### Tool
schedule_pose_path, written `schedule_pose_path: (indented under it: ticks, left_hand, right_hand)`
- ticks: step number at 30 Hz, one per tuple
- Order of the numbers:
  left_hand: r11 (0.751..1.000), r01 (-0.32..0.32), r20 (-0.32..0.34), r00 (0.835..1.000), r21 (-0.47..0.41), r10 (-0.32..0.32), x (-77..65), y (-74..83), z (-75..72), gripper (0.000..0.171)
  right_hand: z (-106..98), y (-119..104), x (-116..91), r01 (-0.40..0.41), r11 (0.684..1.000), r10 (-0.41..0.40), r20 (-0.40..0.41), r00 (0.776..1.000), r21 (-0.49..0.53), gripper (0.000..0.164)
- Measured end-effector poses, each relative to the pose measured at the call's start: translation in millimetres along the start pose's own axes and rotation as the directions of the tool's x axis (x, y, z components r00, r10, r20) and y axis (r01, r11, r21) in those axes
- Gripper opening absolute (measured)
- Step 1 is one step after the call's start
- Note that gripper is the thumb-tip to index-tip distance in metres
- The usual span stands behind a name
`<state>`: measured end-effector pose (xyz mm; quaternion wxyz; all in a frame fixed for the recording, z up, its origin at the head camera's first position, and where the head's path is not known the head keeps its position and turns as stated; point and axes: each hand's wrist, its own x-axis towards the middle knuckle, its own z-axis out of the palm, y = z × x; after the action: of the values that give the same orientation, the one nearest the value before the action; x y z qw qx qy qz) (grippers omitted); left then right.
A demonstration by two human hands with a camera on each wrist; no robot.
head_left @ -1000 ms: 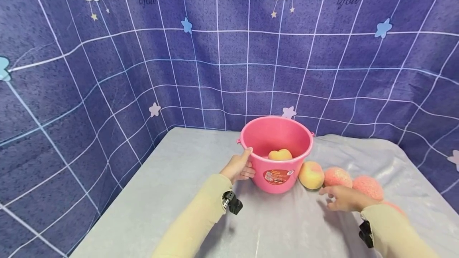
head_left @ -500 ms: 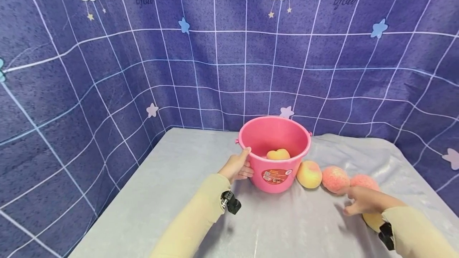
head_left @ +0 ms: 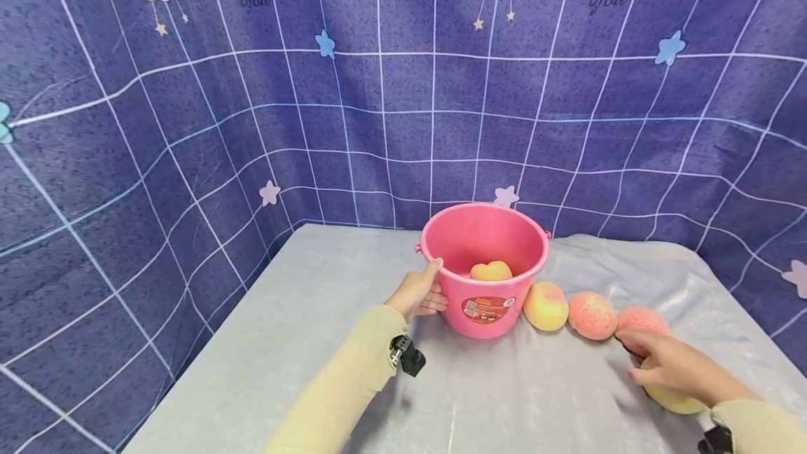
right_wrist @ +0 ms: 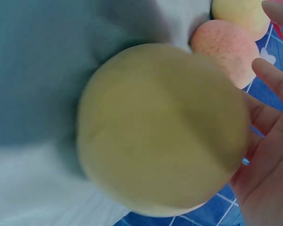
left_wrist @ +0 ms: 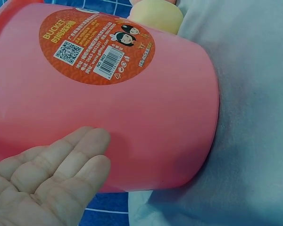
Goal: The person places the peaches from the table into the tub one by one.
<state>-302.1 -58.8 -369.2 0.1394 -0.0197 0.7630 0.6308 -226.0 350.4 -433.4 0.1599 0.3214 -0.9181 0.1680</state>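
Observation:
A pink bucket with a red oval label stands upright on the cloth. My left hand holds its left side, thumb hooked at the rim and fingers against the outer wall. Inside lies a yellow peach. Over at the right, my right hand hovers with spread fingers above a yellowish peach, partly covering it. In the right wrist view this round peach fills the middle, with the fingers at its side; whether they touch it, I cannot tell.
Beside the bucket sits a yellow-pink peach, followed by a speckled pink peach and another pink one close to my right fingertips. Grey cloth covers the table. A blue-purple grid curtain hangs behind and on both sides.
My right hand has moved right and toward me, from beside the pink peaches to above the yellowish peach. My left hand stays on the bucket.

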Motion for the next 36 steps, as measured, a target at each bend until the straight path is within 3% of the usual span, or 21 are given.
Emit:
schedule_pose_path:
  ticks: [6, 12, 15, 20, 27, 36]
  left_hand:
    - [1.0, 0.0, -0.001, 1.0, -0.005, 0.0, -0.7, -0.9, -0.7, 0.072]
    - [1.0, 0.005, 0.004, 1.0, -0.014, -0.004, -0.9, -2.6, -1.6, 0.074]
    - [1.0, 0.005, 0.013, 1.0, -0.013, -0.005, -0.2, -2.2, -1.0, 0.074]
    - [1.0, -0.001, 0.017, 1.0, -0.008, 0.001, -0.4, -0.7, 0.0, 0.074]
    - [1.0, -0.011, 0.018, 1.0, 0.009, 0.011, -6.5, 3.7, -1.2, 0.076]
    - [1.0, 0.011, 0.014, 1.0, 0.013, -0.011, -5.7, -1.0, -5.1, 0.072]
  right_hand:
    - [3.7, 1.2, -14.0, -0.051, 0.99, 0.038, -0.104, 0.994, -0.131, 0.052]
    - [12.2, 2.3, -20.3, -0.022, 0.996, -0.003, -0.275, 0.961, -0.088, 0.059]
    - [13.9, 3.0, -23.4, -0.039, 0.995, 0.009, -0.323, 0.946, -0.087, 0.059]
    - [13.3, 3.3, -27.7, -0.122, 0.986, 0.083, -0.305, 0.949, -0.112, 0.052]
    - [14.0, 10.9, -30.3, -0.05, 0.992, 0.018, -0.271, 0.962, -0.114, 0.059]
    - [15.9, 11.8, -35.6, -0.071, 0.985, 0.036, -0.218, 0.975, -0.156, 0.066]
